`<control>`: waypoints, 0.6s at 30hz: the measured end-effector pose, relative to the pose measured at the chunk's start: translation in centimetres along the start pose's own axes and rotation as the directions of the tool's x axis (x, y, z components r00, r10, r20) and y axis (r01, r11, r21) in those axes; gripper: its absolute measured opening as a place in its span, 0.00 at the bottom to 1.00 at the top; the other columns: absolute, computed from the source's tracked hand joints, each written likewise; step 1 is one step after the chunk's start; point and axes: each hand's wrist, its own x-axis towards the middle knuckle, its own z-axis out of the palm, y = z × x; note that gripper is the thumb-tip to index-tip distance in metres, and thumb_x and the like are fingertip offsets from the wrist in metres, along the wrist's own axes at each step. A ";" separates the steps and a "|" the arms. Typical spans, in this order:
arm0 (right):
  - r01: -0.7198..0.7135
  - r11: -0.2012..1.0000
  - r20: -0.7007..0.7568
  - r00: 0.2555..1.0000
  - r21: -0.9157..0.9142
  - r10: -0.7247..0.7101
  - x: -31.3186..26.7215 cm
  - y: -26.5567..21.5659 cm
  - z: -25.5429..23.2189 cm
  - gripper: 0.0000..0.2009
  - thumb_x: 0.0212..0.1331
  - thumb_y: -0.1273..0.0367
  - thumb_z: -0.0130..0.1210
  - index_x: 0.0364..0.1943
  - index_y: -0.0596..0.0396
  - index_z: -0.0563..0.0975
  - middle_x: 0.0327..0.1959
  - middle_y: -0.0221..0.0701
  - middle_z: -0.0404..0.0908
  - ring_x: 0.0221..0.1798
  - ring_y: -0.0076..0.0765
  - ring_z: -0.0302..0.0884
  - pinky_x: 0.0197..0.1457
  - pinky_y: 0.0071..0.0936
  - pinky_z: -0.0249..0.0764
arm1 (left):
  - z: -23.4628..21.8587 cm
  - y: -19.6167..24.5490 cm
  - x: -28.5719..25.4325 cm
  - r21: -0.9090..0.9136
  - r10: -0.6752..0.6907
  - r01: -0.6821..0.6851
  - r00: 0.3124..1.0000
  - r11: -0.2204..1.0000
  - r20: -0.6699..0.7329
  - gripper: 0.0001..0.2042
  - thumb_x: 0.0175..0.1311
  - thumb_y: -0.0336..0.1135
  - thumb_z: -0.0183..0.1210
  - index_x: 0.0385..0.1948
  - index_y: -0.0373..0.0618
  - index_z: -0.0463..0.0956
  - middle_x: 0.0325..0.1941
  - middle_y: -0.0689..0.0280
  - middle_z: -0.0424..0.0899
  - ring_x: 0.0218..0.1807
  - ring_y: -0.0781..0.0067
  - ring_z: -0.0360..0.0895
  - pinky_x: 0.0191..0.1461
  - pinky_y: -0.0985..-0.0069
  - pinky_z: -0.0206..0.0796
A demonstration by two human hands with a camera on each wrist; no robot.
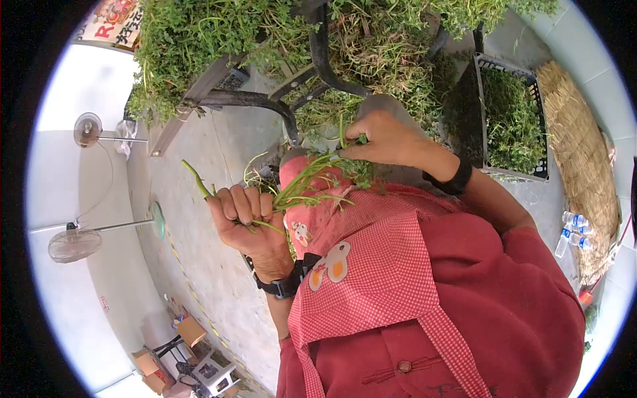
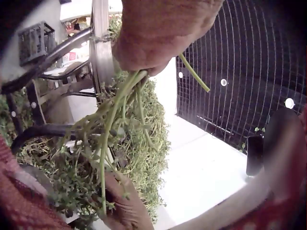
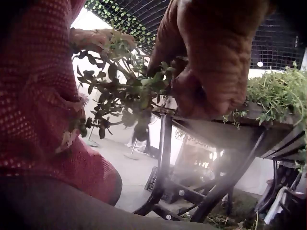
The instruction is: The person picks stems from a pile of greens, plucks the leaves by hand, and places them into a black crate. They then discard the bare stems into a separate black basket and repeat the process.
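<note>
My left hand grips a small bunch of green leafy stems, its fingers curled round the thick ends. One cut-looking stem end pokes out above the fist. In the left wrist view the stems hang down from the fingers toward the other hand. My right hand, over the knees, pinches a leafy bit between thumb and fingers. Small rounded leaves spread beside its fingertips in the right wrist view. The bunch lies across the lap, over a red checked apron.
A table heaped with greens stands ahead, its dark curved legs close to the knees. More plants lie in a pile beneath. At the right are a black crate holding greens, a rolled straw mat and plastic bottles.
</note>
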 end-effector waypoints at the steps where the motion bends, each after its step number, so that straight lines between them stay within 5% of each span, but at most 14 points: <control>1: -0.002 1.000 0.000 1.000 0.001 0.002 -0.2 0.3 0.4 0.14 0.45 0.61 0.61 0.28 0.60 0.79 0.19 0.43 0.75 0.21 0.43 0.73 0.26 0.35 0.65 | -0.1 0.0 0.0 -0.004 -0.006 0.006 1.000 1.000 0.007 0.19 0.70 0.43 0.40 0.15 0.50 0.57 0.11 0.74 0.51 0.12 0.83 0.40 0.14 0.80 0.34; 7: -0.006 0.995 0.017 1.000 -0.098 0.008 -1.0 0.7 1.3 0.11 0.45 0.66 0.59 0.29 0.60 0.79 0.21 0.45 0.76 0.21 0.45 0.74 0.27 0.35 0.68 | -0.2 -0.3 -0.1 -0.004 -0.019 0.019 1.000 1.000 -0.004 0.19 0.70 0.43 0.39 0.15 0.51 0.57 0.11 0.74 0.50 0.12 0.83 0.40 0.14 0.80 0.34; 13: -0.231 0.970 -0.251 0.946 -0.074 0.206 -0.5 1.9 2.3 0.10 0.46 0.67 0.57 0.29 0.60 0.79 0.16 0.44 0.74 0.16 0.40 0.72 0.24 0.30 0.68 | 0.7 -2.3 -0.3 0.018 -0.094 0.096 0.994 0.995 -0.062 0.19 0.70 0.42 0.38 0.14 0.51 0.56 0.11 0.74 0.49 0.12 0.83 0.40 0.15 0.80 0.33; 16: -0.304 0.948 -0.289 0.903 0.096 0.319 -0.8 4.1 2.2 0.14 0.45 0.61 0.56 0.27 0.60 0.79 0.19 0.47 0.75 0.23 0.49 0.75 0.29 0.37 0.72 | 0.4 -1.7 -0.2 -0.026 -0.056 0.057 0.998 0.998 0.025 0.19 0.70 0.42 0.38 0.14 0.51 0.55 0.10 0.75 0.49 0.12 0.83 0.40 0.15 0.80 0.33; 18: -0.382 0.900 -0.319 0.844 0.209 0.432 -1.2 6.5 0.9 0.11 0.46 0.64 0.57 0.25 0.60 0.78 0.18 0.40 0.77 0.21 0.38 0.75 0.27 0.33 0.71 | -0.1 -0.5 -0.1 -0.024 -0.036 0.038 0.998 0.999 0.053 0.19 0.70 0.42 0.38 0.14 0.51 0.55 0.10 0.75 0.49 0.12 0.83 0.40 0.15 0.80 0.33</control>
